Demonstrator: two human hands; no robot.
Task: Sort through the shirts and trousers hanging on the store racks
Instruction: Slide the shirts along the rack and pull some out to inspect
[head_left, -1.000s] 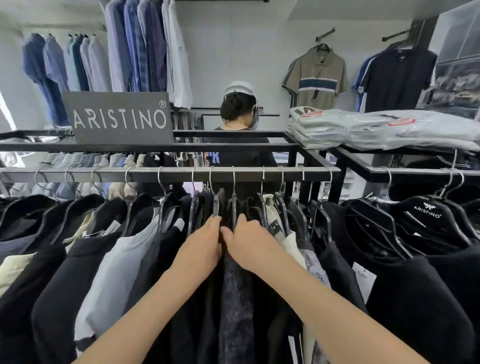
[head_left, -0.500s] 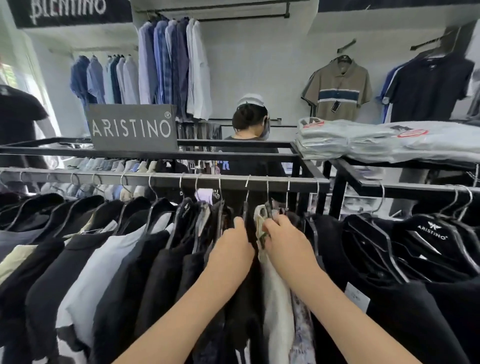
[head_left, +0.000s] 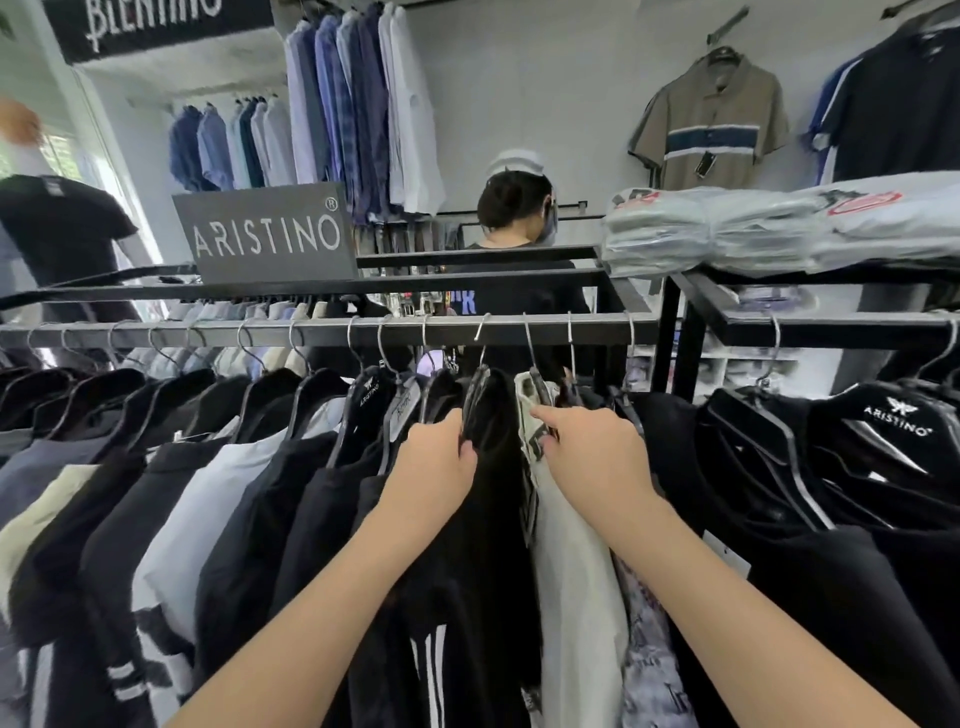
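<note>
A metal rail carries a long row of shirts on black hangers, mostly black, with some white, grey and cream. My left hand grips the shoulder of a black shirt with white stripes low down. My right hand holds the hanger and collar of the white shirt just to its right, index finger stretched out. The two hands keep a narrow gap between these two garments. A patterned shirt hangs behind the white one.
A grey ARISTINO sign stands on the rack's top frame. Folded packaged shirts lie on the right shelf above more black shirts. A person in black stands behind the rack; another person is at far left. Wall shirts hang beyond.
Both hands have worked rightward along the rail from a dark garment to the black and white shirts. The view has tilted up and shifted slightly.
</note>
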